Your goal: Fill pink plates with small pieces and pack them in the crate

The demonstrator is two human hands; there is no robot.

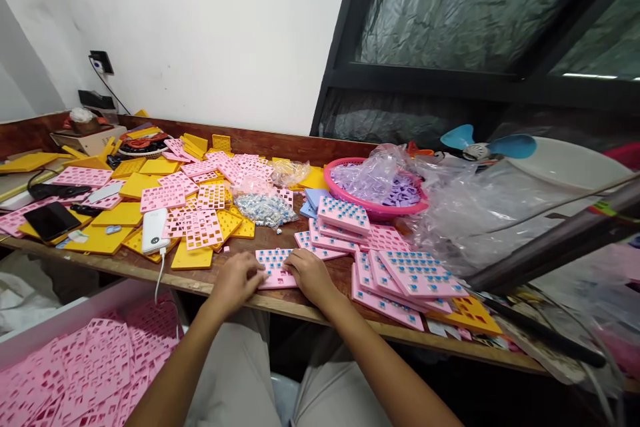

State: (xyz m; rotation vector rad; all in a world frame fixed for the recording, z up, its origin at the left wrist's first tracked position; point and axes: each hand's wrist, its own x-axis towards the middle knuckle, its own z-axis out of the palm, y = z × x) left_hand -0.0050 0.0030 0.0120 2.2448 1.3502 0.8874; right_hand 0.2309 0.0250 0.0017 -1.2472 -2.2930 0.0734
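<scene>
A pink keyboard plate (273, 279) with rows of blue-topped switches lies at the table's front edge, and several square holes at its lower middle hold no switch. My left hand (236, 280) grips its left side, thumb and fingers closed at the edge. Over the right side my right hand (311, 273) curls with its fingertips pressed together on the plate; whatever they pinch is hidden. Behind the plate sits a heap of loose switches (265, 209) on clear plastic. Close to my right hand stands a stack of switch-filled pink plates (344, 215).
More filled plates (420, 273) are fanned at the right front. A pink basket (400, 209) of purple pieces stands behind. Yellow cases (120, 215), a white power bank (156, 231) and a phone (52, 220) cover the left. A box (15, 340) of pink plates sits below.
</scene>
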